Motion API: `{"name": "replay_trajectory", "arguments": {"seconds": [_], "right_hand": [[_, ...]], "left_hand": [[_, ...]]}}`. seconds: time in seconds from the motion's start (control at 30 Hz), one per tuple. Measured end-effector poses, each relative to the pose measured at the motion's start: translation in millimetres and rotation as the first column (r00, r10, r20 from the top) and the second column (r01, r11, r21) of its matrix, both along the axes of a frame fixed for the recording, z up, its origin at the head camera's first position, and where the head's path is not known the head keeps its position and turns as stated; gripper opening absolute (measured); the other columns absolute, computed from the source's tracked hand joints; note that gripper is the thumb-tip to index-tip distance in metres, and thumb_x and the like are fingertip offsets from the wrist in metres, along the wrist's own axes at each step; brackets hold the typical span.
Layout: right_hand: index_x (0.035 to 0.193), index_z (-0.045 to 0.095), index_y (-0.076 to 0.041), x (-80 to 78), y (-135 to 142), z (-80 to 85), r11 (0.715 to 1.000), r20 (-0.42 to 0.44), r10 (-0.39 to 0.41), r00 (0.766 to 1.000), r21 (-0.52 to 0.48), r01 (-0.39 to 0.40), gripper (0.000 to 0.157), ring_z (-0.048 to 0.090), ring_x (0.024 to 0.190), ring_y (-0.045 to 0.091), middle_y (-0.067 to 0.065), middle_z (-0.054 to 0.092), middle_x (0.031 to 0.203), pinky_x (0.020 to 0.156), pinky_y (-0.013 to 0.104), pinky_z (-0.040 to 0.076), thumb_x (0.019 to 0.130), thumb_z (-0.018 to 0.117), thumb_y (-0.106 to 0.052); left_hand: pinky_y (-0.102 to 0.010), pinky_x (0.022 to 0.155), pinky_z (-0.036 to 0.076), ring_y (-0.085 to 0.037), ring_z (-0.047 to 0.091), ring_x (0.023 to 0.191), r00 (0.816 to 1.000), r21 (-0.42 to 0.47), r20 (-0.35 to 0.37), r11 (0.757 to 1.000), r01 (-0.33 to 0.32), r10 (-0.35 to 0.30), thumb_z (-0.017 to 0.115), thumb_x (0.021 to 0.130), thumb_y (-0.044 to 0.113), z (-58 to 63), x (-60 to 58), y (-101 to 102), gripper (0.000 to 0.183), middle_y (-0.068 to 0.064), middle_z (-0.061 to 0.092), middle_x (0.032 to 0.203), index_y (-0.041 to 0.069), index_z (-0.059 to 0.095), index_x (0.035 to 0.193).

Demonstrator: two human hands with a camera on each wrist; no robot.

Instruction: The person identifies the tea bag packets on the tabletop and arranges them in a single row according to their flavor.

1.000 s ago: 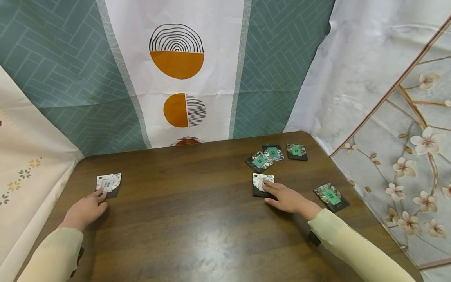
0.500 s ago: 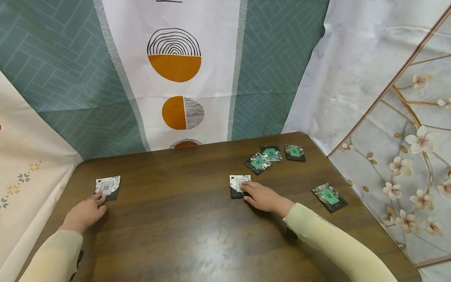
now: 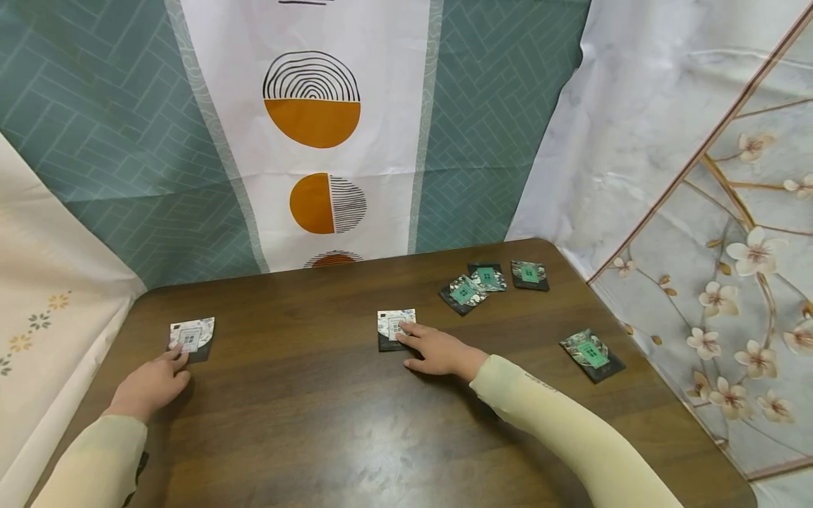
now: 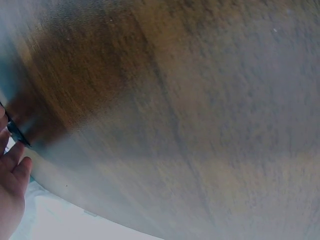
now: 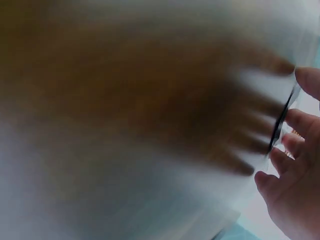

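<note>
Two flat square packets with a white patterned top, a pale label and a black lower part lie on the brown table. In the head view, my left hand [image 3: 149, 386] touches the far-left white packet [image 3: 195, 333] with outstretched fingertips. Near the table's middle, my right hand [image 3: 438, 351] has its fingers spread and rests the tips on the other white packet [image 3: 387, 326], covering its right side. Each wrist view shows its packet only as a thin dark edge: the left packet [image 4: 19, 135] by the left fingertips, the right packet [image 5: 280, 122] under the right ones.
Several similar packets with green labels lie to the right: an overlapping pair, with a front packet [image 3: 463, 295] and a back packet [image 3: 488, 276], a single packet [image 3: 530, 275] by the back corner, and another packet [image 3: 593, 355] near the right edge. Patterned cloths hang around the table [image 3: 286, 423].
My right hand has slid its white packet leftward across the table, away from the green-labelled ones. My left hand stays at its packet. The head view has shifted slightly.
</note>
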State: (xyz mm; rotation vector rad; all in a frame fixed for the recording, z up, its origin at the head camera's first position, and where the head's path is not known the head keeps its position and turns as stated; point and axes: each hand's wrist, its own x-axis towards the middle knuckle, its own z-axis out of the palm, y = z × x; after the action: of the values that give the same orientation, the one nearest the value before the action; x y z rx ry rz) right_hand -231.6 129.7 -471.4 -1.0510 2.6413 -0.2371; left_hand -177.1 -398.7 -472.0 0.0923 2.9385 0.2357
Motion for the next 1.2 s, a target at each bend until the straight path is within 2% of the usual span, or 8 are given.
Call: {"name": "replay_trajectory", "arguments": {"seconds": [0.23,0.43,0.6,1.03,1.2], "right_hand": [[0.159,0.038,-0.012,-10.8,-35.5,0.6,1.000,0.017,0.010,1.000,0.007,-0.010,0.065,0.026,0.160,0.028,0.009,0.026,0.172,0.129,0.045,0.028,0.103,0.056,-0.039],[0.160,0.038,-0.021,-16.8,-69.2,4.8,0.994,-0.041,-0.009,0.999,0.106,0.013,0.065,0.027,0.160,0.024,0.001,0.027,0.172,0.129,0.050,0.027,0.103,0.053,-0.047],[0.160,0.036,-0.026,-19.8,-96.6,5.1,0.984,-0.091,-0.025,0.996,0.176,0.041,0.067,0.030,0.158,0.020,-0.005,0.025,0.172,0.129,0.046,0.029,0.102,0.051,-0.054],[0.162,0.031,-0.031,-16.6,-157.6,7.8,0.980,-0.098,-0.065,0.993,0.181,0.082,0.068,0.028,0.159,0.014,-0.010,0.021,0.173,0.130,0.038,0.027,0.101,0.048,-0.058],[0.161,0.032,-0.035,-8.4,-183.8,10.9,0.971,-0.108,-0.095,0.990,0.207,0.115,0.067,0.027,0.158,0.008,-0.016,0.021,0.172,0.130,0.034,0.027,0.100,0.046,-0.062]], "left_hand": [[-0.072,0.097,0.045,-0.067,0.045,0.127,1.000,-0.003,0.005,1.000,0.008,-0.008,0.048,0.097,0.018,-2.5,1.5,-3.1,0.054,-0.043,0.040,0.147,-0.018,0.049,0.137],[-0.072,0.098,0.045,-0.067,0.045,0.127,1.000,-0.001,-0.005,1.000,0.013,-0.013,0.047,0.097,0.018,-2.4,0.4,-1.3,0.054,-0.043,0.041,0.146,-0.018,0.050,0.136],[-0.073,0.097,0.045,-0.067,0.045,0.127,1.000,-0.007,-0.004,1.000,0.015,-0.015,0.047,0.097,0.018,-1.4,-2.4,1.2,0.054,-0.043,0.041,0.147,-0.018,0.050,0.137],[-0.074,0.097,0.044,-0.067,0.044,0.127,1.000,0.006,0.008,1.000,0.024,-0.024,0.047,0.097,0.019,2.1,-13.3,3.0,0.054,-0.042,0.039,0.148,-0.017,0.049,0.138],[-0.073,0.098,0.044,-0.067,0.045,0.127,0.999,-0.007,0.012,1.000,0.030,-0.030,0.048,0.097,0.019,0.5,-10.9,1.4,0.054,-0.043,0.040,0.147,-0.018,0.050,0.136]]}}
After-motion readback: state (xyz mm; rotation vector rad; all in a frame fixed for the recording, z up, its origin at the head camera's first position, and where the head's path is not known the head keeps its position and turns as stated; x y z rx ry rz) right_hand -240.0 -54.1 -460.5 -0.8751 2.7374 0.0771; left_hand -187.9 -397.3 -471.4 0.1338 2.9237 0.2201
